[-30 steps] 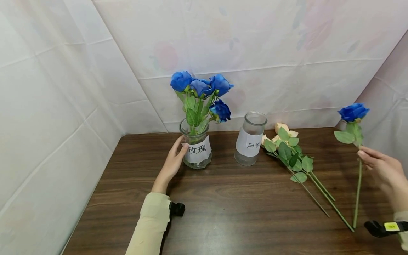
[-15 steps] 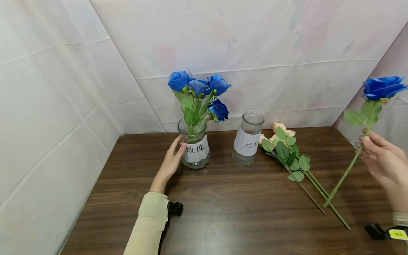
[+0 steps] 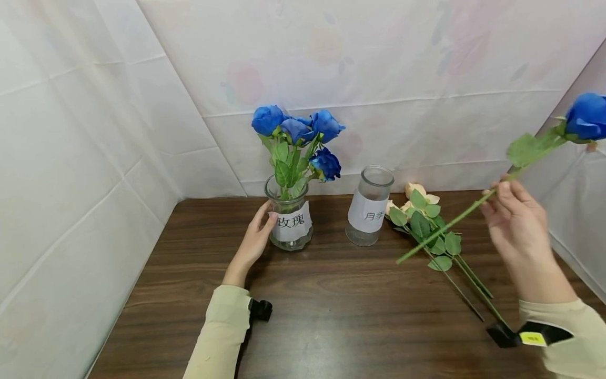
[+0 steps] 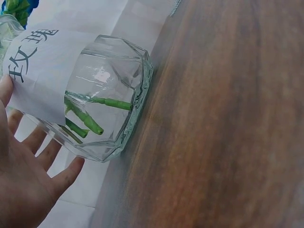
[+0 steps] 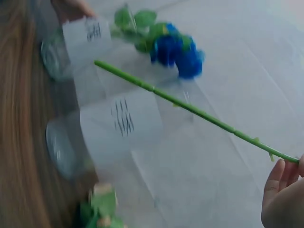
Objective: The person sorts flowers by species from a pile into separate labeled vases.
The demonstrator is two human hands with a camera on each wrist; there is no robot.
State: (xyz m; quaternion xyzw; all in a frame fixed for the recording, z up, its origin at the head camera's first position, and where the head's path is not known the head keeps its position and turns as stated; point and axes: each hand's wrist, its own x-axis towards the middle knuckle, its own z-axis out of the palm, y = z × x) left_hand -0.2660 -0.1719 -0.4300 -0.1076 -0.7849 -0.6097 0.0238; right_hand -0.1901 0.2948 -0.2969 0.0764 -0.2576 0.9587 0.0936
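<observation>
A glass vase [image 3: 291, 237] with a white paper label stands at the table's back left, several blue roses [image 3: 295, 131] in it. My left hand [image 3: 255, 234] holds its left side, thumb on the label, fingers round behind. Cut green stem ends [image 4: 90, 118] show through its glass in the left wrist view. My right hand [image 3: 518, 221] pinches the stem of another blue rose [image 3: 587, 118] in the air at the right. The stem slants, flower up at right, its lower end [image 5: 102, 64] pointing left toward the vases.
A second labelled glass vase [image 3: 369, 237], without flowers, stands right of the first. Beside it several cream flowers with leafy stems [image 3: 435, 237] lie on the brown table [image 3: 331, 316]. White cloth [image 3: 379, 79] hangs behind and at both sides.
My right hand has lifted the blue rose off the right side and carried it leftward, the stem tilting from upright to a slant. My left hand has stayed at the vase.
</observation>
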